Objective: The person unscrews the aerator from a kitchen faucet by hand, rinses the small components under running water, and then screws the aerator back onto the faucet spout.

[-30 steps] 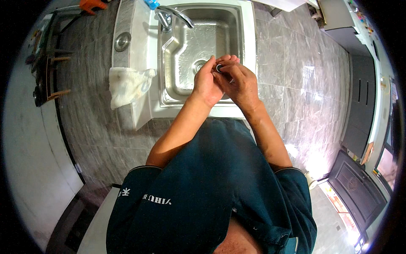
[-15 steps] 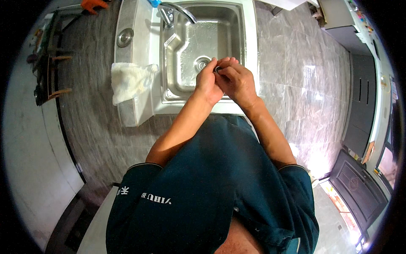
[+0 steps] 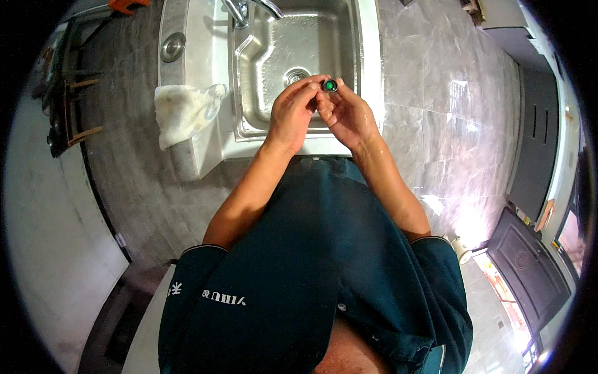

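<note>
My left hand (image 3: 291,111) and my right hand (image 3: 349,117) meet over the steel sink (image 3: 355,43), both closed around a small dark round piece (image 3: 330,86) with a green middle, turned face up at their fingertips. Just beyond the fingers, at the sink's bottom, is the drain (image 3: 295,77). The faucet (image 3: 243,12) stands at the back left of the basin. A white cloth (image 3: 184,112) drapes over the ledge to the left of the sink.
A round steel fitting (image 3: 173,47) is on the left ledge. Farther left are a wooden chair (image 3: 84,137) and an orange object (image 3: 128,5). Grey cabinets (image 3: 536,137) and a dark door (image 3: 526,265) line the right side, beyond tiled floor (image 3: 436,112).
My hands have shifted slightly left and opened apart at the palms. The round piece has moved up into view, now showing its green middle. The sink sits higher in the picture.
</note>
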Demonstrator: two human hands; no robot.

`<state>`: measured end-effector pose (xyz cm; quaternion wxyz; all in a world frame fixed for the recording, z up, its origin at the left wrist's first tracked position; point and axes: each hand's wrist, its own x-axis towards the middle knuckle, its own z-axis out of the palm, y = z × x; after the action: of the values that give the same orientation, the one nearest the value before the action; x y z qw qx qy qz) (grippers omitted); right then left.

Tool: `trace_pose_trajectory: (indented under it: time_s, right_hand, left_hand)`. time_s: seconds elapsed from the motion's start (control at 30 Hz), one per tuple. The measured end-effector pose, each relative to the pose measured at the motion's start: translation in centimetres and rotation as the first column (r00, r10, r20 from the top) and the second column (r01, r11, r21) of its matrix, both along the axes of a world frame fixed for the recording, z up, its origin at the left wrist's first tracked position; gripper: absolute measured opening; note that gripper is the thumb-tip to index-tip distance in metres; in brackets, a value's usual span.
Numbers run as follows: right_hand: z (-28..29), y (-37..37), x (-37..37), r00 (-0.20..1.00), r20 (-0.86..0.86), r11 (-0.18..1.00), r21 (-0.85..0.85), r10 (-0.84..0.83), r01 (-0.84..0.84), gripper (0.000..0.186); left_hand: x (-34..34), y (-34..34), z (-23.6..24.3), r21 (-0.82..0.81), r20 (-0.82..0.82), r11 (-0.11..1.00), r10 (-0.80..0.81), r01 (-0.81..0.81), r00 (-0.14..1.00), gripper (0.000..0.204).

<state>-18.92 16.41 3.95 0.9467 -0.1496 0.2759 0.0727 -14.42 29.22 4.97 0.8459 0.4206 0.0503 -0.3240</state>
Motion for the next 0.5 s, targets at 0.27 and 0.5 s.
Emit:
trace_pose_trajectory:
  time_s: [0.27, 0.5]
  right_hand:
    - [-0.3, 1.1, 0.9, 0.999, 0.006, 0.998, -0.029, 0.052, -0.052, 0.021]
    - [0.1, 1.1, 1.1, 0.998, -0.034, 0.990, -0.124, 0.058, -0.062, 0.023]
  left_hand:
    - [0.8, 0.7, 0.0, 0.343, 0.222, 0.938, -0.022, -0.057, 0.975, 0.021]
    - [1.2, 0.4, 0.3, 0.451, 0.286, 0.888, -0.048, -0.090, 0.957, 0.018]
